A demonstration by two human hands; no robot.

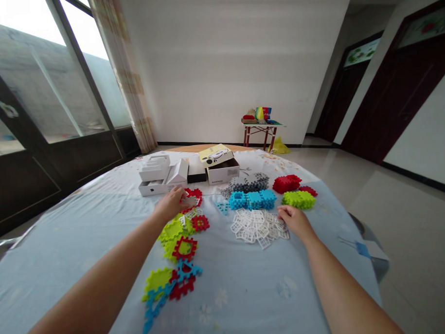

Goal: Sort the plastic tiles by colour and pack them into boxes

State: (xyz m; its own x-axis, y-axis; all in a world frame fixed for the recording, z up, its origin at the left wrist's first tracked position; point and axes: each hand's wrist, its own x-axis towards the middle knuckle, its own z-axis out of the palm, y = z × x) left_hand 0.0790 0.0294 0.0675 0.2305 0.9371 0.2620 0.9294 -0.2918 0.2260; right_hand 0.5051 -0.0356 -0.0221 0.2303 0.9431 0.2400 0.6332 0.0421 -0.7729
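My left hand (173, 203) is at the upper end of a loose row of mixed pieces, its curled fingers at a red toothed piece (196, 193); what they grip is too small to tell. Below it lie lime green pieces (171, 230), red frames (184, 248) and blue triangular pieces (154, 306). My right hand (292, 218) has its fingertips pinched at the right edge of a spread of white lattice pieces (255, 226). Behind that spread stand blue stacks (253, 200), with grey pieces (249, 182), a red pile (287, 183) and a green stack (298, 200) around them.
White boxes (160, 175) and an open box with a yellow lid (216, 155) stand at the back of the round cloth-covered table (101, 244). A chair (373, 249) is by the right edge. A small table (264, 124) with colourful items stands by the wall.
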